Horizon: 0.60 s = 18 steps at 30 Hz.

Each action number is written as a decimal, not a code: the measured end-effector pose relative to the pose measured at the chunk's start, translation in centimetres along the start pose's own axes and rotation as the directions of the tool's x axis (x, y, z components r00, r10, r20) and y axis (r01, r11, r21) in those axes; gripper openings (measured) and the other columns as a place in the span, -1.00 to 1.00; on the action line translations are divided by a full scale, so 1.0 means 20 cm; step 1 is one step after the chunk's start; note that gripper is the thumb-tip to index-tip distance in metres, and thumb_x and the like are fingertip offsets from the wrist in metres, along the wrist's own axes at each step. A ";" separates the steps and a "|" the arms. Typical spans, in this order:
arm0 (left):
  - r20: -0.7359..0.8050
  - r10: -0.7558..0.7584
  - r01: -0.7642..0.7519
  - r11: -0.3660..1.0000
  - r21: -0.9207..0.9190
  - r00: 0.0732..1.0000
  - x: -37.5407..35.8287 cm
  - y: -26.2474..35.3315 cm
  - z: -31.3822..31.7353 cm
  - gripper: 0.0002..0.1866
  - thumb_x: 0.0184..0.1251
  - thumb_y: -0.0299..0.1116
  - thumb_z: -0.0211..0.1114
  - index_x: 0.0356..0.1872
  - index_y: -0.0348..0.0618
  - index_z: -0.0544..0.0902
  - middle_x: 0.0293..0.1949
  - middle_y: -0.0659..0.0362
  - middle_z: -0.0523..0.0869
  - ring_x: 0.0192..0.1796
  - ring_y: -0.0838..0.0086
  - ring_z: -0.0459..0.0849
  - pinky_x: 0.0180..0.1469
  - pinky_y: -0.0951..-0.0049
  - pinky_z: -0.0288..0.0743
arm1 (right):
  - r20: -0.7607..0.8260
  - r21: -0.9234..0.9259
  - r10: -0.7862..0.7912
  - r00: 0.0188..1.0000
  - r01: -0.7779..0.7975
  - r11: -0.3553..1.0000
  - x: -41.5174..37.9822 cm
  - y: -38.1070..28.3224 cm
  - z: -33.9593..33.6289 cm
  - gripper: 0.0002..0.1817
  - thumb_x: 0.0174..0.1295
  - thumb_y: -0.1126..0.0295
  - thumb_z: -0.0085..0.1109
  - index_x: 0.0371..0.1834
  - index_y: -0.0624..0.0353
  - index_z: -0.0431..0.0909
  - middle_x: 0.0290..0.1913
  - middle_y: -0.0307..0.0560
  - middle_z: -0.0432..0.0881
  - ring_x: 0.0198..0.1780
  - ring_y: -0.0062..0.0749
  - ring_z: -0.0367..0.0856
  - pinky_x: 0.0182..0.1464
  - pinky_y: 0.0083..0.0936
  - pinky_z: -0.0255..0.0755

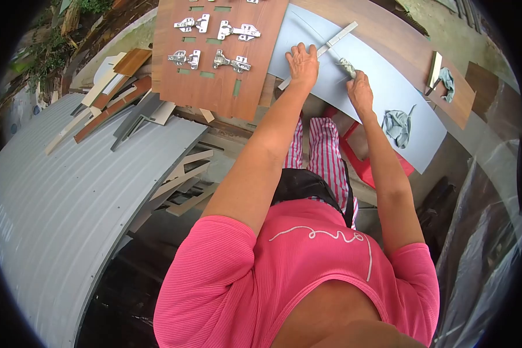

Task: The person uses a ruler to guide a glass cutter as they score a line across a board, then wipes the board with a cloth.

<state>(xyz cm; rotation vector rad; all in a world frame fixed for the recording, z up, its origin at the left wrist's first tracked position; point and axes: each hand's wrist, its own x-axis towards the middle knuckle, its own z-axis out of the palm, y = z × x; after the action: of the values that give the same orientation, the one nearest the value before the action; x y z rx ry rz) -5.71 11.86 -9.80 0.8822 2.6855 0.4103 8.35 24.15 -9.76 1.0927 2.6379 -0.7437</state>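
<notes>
My left hand is spread with its fingers apart, beside a narrow light strip that lies slantwise on a pale blue-grey board. My right hand is closed round the near end of a small tool with a mottled pale handle. A thin dark line runs from the tool toward the upper left over the board. To the left, a brown wooden panel carries several metal hinges set over small green slots. A crumpled grey-green cloth lies on the board at the right.
Another light strip and a small cloth lie on a brown board at the right. Wood offcuts are piled on corrugated metal sheeting at the left. A red stool stands under the board, near my legs.
</notes>
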 end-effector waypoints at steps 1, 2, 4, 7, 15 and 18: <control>0.028 0.015 -0.016 1.000 0.027 1.000 0.02 -0.01 0.01 -0.61 0.09 -0.32 0.35 -0.03 -0.11 0.54 -0.08 0.02 0.47 0.03 0.17 0.39 0.05 0.07 0.22 | -0.029 0.094 0.012 1.000 -0.009 0.996 -0.02 0.02 -0.01 -0.60 0.15 0.35 -0.01 0.06 0.24 0.34 -0.02 0.30 0.46 -0.03 0.15 0.51 -0.02 -0.11 0.44; 0.055 0.031 -0.034 0.998 0.054 0.998 0.03 -0.02 0.03 -0.67 0.10 -0.35 0.32 -0.07 -0.07 0.57 -0.10 0.03 0.48 0.01 0.17 0.40 0.04 0.08 0.24 | -0.059 0.188 0.028 0.998 -0.016 0.982 -0.05 0.04 -0.02 -0.61 0.16 0.36 -0.04 0.05 0.27 0.33 -0.02 0.38 0.45 -0.05 0.19 0.51 -0.02 -0.11 0.42; 0.037 0.040 -0.040 0.999 0.002 0.998 0.05 0.00 0.05 -0.70 0.11 -0.38 0.30 -0.08 -0.04 0.59 -0.12 0.05 0.50 -0.01 0.17 0.42 0.03 0.10 0.27 | -0.034 0.262 0.071 0.997 -0.060 0.963 -0.12 0.07 -0.08 -0.62 0.17 0.36 -0.08 0.04 0.30 0.29 -0.12 0.46 0.49 -0.12 0.26 0.52 -0.08 -0.06 0.39; 0.008 0.098 -0.097 0.993 -0.065 0.995 0.10 0.05 0.08 -0.71 0.12 -0.43 0.26 -0.08 0.01 0.62 -0.15 0.08 0.52 -0.04 0.18 0.44 0.00 0.14 0.32 | 0.025 0.279 0.191 0.981 -0.190 0.941 -0.21 0.13 -0.13 -0.65 0.24 0.34 -0.06 0.03 0.27 0.24 -0.33 0.38 0.56 -0.27 0.28 0.55 -0.19 0.00 0.38; -0.022 0.156 -0.157 0.982 -0.101 0.988 0.21 0.29 0.18 -0.66 0.13 -0.49 0.17 -0.03 -0.01 0.60 -0.15 0.09 0.52 -0.05 0.17 0.45 -0.03 0.16 0.36 | 0.072 0.338 0.236 0.969 -0.246 0.909 -0.23 0.14 -0.06 -0.68 0.28 0.33 -0.03 0.02 0.25 0.24 -0.25 0.35 0.57 -0.23 0.27 0.56 -0.18 0.00 0.40; 0.016 0.132 -0.133 0.988 0.079 0.991 0.22 0.34 0.17 -0.62 0.13 -0.53 0.17 0.04 -0.11 0.53 -0.13 0.04 0.49 -0.07 0.18 0.45 -0.03 0.14 0.37 | 0.089 0.333 0.205 0.975 -0.223 0.916 -0.21 0.11 -0.03 -0.67 0.28 0.34 -0.03 0.03 0.24 0.23 -0.20 0.35 0.56 -0.22 0.27 0.55 -0.18 0.00 0.41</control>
<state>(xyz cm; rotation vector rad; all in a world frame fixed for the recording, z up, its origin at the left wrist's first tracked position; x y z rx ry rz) -4.32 20.43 -11.31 1.0869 2.6587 0.3279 12.90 23.16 -8.46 1.3991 2.3460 -1.1928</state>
